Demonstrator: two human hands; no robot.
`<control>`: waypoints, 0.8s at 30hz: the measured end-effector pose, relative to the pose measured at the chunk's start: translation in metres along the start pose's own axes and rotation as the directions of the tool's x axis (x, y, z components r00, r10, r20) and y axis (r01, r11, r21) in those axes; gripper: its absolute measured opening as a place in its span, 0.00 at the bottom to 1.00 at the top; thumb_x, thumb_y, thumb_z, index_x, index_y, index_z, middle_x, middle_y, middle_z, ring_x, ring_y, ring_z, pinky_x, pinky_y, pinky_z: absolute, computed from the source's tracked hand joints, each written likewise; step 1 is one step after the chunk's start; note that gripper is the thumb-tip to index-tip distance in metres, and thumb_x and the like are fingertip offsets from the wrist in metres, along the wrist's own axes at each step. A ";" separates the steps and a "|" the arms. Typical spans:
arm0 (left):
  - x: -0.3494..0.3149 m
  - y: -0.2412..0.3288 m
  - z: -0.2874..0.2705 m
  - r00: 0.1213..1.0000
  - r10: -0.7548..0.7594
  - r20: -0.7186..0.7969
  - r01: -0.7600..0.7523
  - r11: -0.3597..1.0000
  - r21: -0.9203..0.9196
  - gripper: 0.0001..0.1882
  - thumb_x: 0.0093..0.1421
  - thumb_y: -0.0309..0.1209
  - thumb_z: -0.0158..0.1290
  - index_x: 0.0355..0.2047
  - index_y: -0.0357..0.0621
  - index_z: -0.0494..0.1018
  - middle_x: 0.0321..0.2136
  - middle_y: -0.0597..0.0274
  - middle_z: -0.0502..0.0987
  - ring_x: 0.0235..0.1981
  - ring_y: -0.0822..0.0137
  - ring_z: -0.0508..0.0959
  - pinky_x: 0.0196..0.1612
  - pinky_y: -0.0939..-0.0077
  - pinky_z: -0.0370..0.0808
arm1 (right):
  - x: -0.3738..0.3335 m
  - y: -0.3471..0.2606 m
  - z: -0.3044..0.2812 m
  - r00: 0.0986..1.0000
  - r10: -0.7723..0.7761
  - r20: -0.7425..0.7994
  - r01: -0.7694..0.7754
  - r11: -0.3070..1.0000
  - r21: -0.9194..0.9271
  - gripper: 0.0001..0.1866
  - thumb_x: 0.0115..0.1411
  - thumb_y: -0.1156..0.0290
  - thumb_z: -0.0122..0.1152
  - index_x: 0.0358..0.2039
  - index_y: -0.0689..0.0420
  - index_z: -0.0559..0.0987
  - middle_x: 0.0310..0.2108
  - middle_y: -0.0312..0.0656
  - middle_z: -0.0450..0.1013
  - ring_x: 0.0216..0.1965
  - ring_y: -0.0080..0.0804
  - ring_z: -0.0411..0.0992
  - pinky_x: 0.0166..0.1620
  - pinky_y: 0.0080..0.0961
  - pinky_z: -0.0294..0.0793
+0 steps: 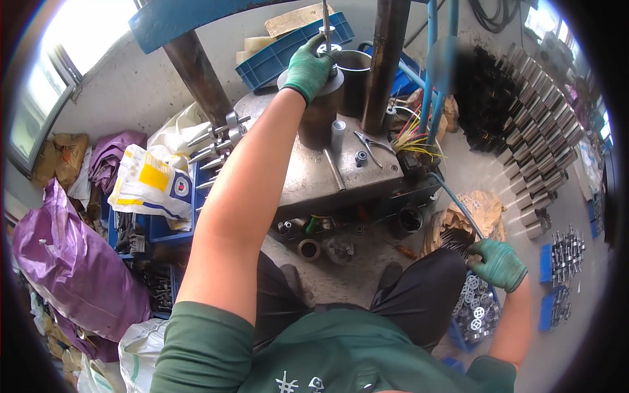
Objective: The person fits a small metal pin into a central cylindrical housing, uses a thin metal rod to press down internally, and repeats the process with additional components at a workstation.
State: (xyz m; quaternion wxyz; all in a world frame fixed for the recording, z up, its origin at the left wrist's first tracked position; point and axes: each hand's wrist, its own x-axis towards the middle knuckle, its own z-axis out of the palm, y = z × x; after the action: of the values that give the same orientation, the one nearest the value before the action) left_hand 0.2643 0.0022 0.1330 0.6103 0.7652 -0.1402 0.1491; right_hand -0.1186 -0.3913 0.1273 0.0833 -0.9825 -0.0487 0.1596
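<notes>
My left hand [309, 71], in a green glove, is closed around a small round metal part [331, 48] with openings in its face. The part stands under a slim vertical rod [325, 18], above a thick metal cylinder [318, 118] on the press table; the fingers partly hide it. Low on the right, my gloved right hand [499, 264] is wrapped round the end of a long blue-grey lever [458, 204]. Before the cylinder lie circlip-type pliers [371, 148], a small ring-shaped part [361, 157], a short grey tube [338, 135] and a metal bar [334, 169].
Dark steel posts [385, 65] flank the table. Below my right hand, a blue bin [473, 308] holds many spoked metal wheels. Stacked metal cylinders [537, 131] fill the right. Shafts [213, 147] and a purple sack [75, 255] stand left. A blue crate [295, 49] sits behind.
</notes>
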 end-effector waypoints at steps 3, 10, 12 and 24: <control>0.002 -0.004 0.003 1.000 0.020 -0.014 -0.020 1.000 0.012 0.33 0.67 0.30 0.68 0.70 0.49 0.71 0.31 0.68 0.80 0.26 0.78 0.77 0.33 0.79 0.80 | -0.005 -0.001 0.008 0.999 -0.012 -0.036 0.014 0.999 0.045 0.16 0.59 0.60 0.63 0.41 0.58 0.88 0.39 0.53 0.83 0.41 0.55 0.82 0.48 0.46 0.81; 0.003 -0.008 0.004 0.998 0.057 -0.029 -0.055 0.996 0.073 0.33 0.67 0.29 0.67 0.70 0.50 0.71 0.31 0.66 0.81 0.26 0.77 0.76 0.31 0.79 0.79 | -0.002 0.000 0.004 0.999 -0.030 -0.023 0.030 0.999 0.034 0.16 0.60 0.61 0.62 0.40 0.58 0.88 0.39 0.53 0.82 0.42 0.57 0.81 0.48 0.47 0.81; 0.002 -0.004 0.005 1.000 0.027 -0.014 -0.027 1.000 0.014 0.33 0.67 0.28 0.67 0.70 0.50 0.71 0.31 0.66 0.81 0.26 0.77 0.77 0.31 0.79 0.79 | -0.002 0.000 0.003 1.000 -0.018 -0.007 0.018 0.999 0.028 0.16 0.59 0.61 0.62 0.40 0.59 0.88 0.39 0.54 0.82 0.42 0.57 0.81 0.49 0.48 0.81; 0.006 -0.010 0.003 0.999 -0.034 0.005 0.035 0.999 -0.042 0.32 0.67 0.35 0.68 0.70 0.53 0.73 0.33 0.62 0.84 0.31 0.73 0.81 0.39 0.75 0.82 | 0.008 0.006 -0.025 0.998 -0.052 0.018 0.052 0.999 0.016 0.20 0.60 0.62 0.62 0.48 0.60 0.86 0.44 0.55 0.83 0.47 0.54 0.81 0.54 0.43 0.80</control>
State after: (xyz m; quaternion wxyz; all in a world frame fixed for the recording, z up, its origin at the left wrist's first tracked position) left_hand 0.2734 0.0012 0.1261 0.6286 0.7548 -0.1314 0.1339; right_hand -0.1024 -0.3996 0.1466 0.0944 -0.9787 -0.0739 0.1668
